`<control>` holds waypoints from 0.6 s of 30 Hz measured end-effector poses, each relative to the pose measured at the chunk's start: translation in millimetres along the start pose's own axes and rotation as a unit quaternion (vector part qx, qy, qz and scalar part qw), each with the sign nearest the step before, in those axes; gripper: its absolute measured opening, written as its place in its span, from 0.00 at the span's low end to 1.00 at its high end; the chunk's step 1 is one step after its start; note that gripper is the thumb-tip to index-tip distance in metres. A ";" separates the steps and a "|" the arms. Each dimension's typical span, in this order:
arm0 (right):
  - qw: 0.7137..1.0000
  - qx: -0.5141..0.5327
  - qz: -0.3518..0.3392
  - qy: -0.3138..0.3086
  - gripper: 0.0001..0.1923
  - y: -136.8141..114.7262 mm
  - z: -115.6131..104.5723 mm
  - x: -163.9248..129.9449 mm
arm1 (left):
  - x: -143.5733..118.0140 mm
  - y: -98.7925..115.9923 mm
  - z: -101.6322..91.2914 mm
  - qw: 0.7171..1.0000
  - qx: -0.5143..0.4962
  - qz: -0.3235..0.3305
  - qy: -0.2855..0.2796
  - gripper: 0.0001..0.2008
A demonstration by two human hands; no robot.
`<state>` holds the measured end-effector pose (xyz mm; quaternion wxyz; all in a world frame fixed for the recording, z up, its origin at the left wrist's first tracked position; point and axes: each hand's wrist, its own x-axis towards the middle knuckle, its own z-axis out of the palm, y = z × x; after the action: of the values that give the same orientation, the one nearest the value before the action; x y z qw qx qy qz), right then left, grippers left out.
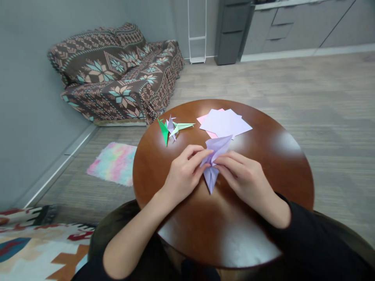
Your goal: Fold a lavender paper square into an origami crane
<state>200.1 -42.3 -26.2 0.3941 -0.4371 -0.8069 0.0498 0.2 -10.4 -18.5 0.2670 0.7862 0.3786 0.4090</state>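
Note:
A partly folded sheet of lavender origami paper [218,145] is held over the middle of the round table. My left hand [187,168] pinches its left side between thumb and fingers. On the right side, my right hand [243,171] pinches it close to the centre fold. One pointed flap spreads up and away from me, and another narrow point hangs down toward me. The fingertips hide part of the creases in the middle.
Folded paper cranes [171,127] in green, lavender and pale green lie at the table's far left. A stack of lavender and pink paper sheets [227,121] lies at the back. Beyond the round brown table [275,171] stand a patterned sofa [117,74] and a pastel rug [113,164].

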 end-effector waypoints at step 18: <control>1.000 0.019 -0.021 0.007 0.10 1.9 3.6 -4.7 | 1.2 -8.7 2.4 0.994 0.031 0.101 0.021 0.14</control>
<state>200.3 -43.7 -32.3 0.4087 -0.4129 -0.8122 0.0537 -0.6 -4.7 -25.6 0.1920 0.8195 0.3154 0.4383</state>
